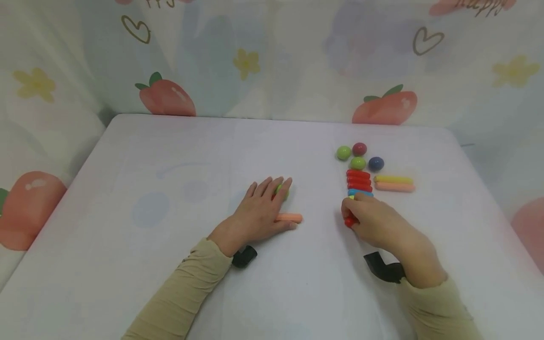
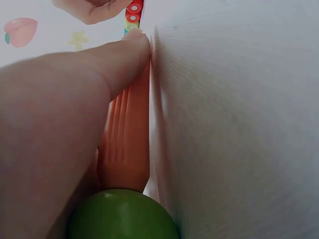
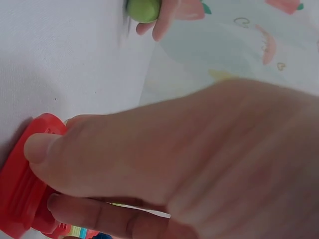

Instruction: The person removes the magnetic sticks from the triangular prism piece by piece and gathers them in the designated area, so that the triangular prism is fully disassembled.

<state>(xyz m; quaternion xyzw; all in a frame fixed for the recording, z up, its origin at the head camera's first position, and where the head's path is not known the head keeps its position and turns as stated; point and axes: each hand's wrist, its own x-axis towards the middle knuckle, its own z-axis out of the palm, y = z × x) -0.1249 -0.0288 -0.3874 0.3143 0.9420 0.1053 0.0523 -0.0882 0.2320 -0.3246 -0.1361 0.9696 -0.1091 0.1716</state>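
My left hand (image 1: 258,212) lies spread over the table, fingers straight, above a green ball (image 1: 285,192). An orange stick (image 1: 292,217) juts out between its thumb and index finger; in the left wrist view that ribbed orange stick (image 2: 124,134) has the green ball (image 2: 122,214) in front of it. With thumb and fingers, my right hand (image 1: 380,222) pinches a ribbed red plastic stick (image 3: 25,174) at the near end of a row. Beyond it in the row are a blue stick (image 1: 361,193) and several red sticks (image 1: 359,181); the hand hides part of the row.
Past the row sit two green balls (image 1: 344,152), a dark red ball (image 1: 359,149) and a blue ball (image 1: 376,164). Right of the row, a yellow stick (image 1: 394,180) and a peach stick (image 1: 395,187) lie side by side. A printed curtain (image 1: 289,61) hangs behind the table.
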